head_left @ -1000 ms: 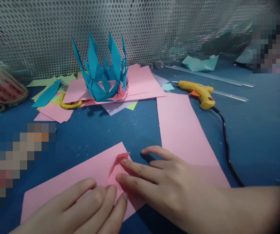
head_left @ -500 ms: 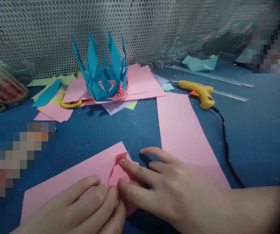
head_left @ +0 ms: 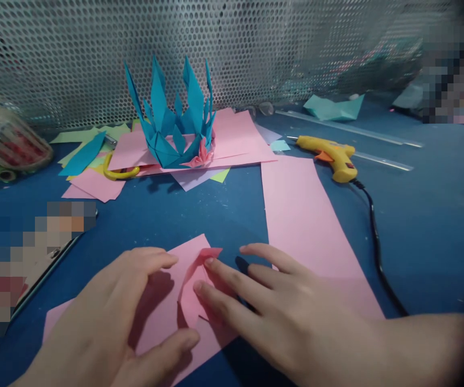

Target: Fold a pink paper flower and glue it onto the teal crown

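Note:
A small folded piece of pink paper [head_left: 193, 293] stands creased on a larger pink sheet [head_left: 183, 250], its top flap sticking out to the right. My right hand [head_left: 284, 301] has two fingertips on the folded paper and holds it against the sheet. Its other visible fingers are raised and bent, and the thumb is hidden. To the left, my left hand [head_left: 114, 306] hovers over the same sheet with thumb and fingers spread around a gap. Nothing is in its grasp.
Behind stands a blue paper crown [head_left: 179, 134] with a pink paper ornament. A yellow glue gun [head_left: 330, 156] lies to the right, its black cord trailing forward. Clear glue sticks [head_left: 348, 129], yellow-handled scissors [head_left: 121, 173], a plastic jar [head_left: 12, 137] and a pink strip [head_left: 296, 215] surround the work.
My left hand has let go of the folded pink paper and moved left, its fingers opening. The right hand stays on the paper, which now stands more open. The view has shifted slightly.

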`<action>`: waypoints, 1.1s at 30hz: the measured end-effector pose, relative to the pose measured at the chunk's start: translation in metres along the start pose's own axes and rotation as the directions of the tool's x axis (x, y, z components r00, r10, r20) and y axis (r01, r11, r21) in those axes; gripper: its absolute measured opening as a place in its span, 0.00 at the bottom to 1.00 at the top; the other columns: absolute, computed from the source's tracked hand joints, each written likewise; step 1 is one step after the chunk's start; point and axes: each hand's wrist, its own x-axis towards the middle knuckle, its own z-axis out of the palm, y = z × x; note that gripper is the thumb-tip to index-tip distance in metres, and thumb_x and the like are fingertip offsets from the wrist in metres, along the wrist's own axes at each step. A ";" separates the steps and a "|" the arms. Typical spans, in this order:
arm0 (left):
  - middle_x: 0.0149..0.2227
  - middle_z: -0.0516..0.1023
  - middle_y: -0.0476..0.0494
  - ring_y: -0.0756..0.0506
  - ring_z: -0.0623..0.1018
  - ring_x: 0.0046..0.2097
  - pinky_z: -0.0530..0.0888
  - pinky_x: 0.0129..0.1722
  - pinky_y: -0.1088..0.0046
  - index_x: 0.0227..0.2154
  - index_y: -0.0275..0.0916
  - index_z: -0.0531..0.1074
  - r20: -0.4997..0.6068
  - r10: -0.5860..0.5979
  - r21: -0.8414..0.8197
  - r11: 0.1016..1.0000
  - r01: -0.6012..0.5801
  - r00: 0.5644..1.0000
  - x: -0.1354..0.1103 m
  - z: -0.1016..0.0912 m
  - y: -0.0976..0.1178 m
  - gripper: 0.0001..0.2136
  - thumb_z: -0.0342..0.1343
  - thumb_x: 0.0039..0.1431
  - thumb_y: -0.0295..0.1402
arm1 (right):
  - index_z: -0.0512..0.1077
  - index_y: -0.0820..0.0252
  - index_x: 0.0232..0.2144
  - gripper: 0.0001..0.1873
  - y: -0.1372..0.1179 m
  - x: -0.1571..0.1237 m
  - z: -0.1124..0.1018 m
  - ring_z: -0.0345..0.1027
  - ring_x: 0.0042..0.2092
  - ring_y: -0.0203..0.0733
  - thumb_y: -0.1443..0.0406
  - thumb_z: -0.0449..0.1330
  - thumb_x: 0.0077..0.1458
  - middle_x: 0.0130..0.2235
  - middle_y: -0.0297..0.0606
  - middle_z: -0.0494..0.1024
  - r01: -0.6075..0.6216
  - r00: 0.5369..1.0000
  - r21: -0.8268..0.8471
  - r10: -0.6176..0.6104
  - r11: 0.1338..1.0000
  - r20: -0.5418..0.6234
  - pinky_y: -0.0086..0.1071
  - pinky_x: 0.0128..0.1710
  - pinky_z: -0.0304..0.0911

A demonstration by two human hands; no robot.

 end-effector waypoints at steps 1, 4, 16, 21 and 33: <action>0.45 0.75 0.45 0.42 0.77 0.44 0.76 0.39 0.67 0.49 0.44 0.63 0.009 0.005 0.007 1.000 -0.005 1.000 0.002 0.001 0.000 0.22 0.57 0.55 0.48 | 0.75 0.65 0.46 0.24 0.000 0.000 0.000 0.71 0.31 0.43 0.74 0.40 0.64 0.48 0.45 0.80 0.003 1.000 -0.015 -0.003 1.000 -0.009 0.42 0.42 0.62; 0.41 0.75 0.48 0.44 0.77 0.42 0.75 0.38 0.69 0.44 0.45 0.64 0.062 0.052 -0.025 0.998 -0.050 0.997 0.008 0.001 0.004 0.14 0.56 0.58 0.43 | 0.76 0.64 0.44 0.23 0.000 0.001 0.001 0.70 0.36 0.45 0.74 0.41 0.64 0.44 0.42 0.81 -0.001 1.000 -0.009 0.001 1.000 -0.030 0.42 0.46 0.60; 0.42 0.77 0.48 0.47 0.78 0.42 0.74 0.41 0.72 0.46 0.46 0.66 0.050 0.100 -0.136 0.986 -0.093 0.994 0.010 0.000 0.013 0.10 0.50 0.62 0.30 | 0.68 0.62 0.46 0.11 0.010 0.005 0.006 0.60 0.55 0.50 0.68 0.56 0.61 0.50 0.48 0.70 -0.189 0.975 0.347 0.217 0.918 -0.043 0.41 0.50 0.62; 0.42 0.77 0.51 0.51 0.79 0.43 0.75 0.42 0.82 0.46 0.48 0.64 0.052 0.062 -0.223 0.974 -0.049 0.997 0.013 -0.001 0.016 0.12 0.49 0.61 0.27 | 0.68 0.60 0.39 0.07 0.016 0.008 0.005 0.64 0.44 0.43 0.71 0.58 0.56 0.42 0.40 0.74 -0.260 0.965 0.550 0.236 0.793 0.116 0.37 0.44 0.64; 0.45 0.79 0.53 0.48 0.81 0.45 0.80 0.44 0.77 0.49 0.56 0.66 0.138 -0.231 -0.624 0.735 0.266 0.963 0.006 0.004 0.010 0.22 0.59 0.54 0.27 | 0.71 0.61 0.31 0.05 0.019 0.010 0.005 0.65 0.36 0.32 0.71 0.58 0.60 0.34 0.35 0.72 -0.143 0.989 0.714 0.116 0.685 0.086 0.21 0.35 0.63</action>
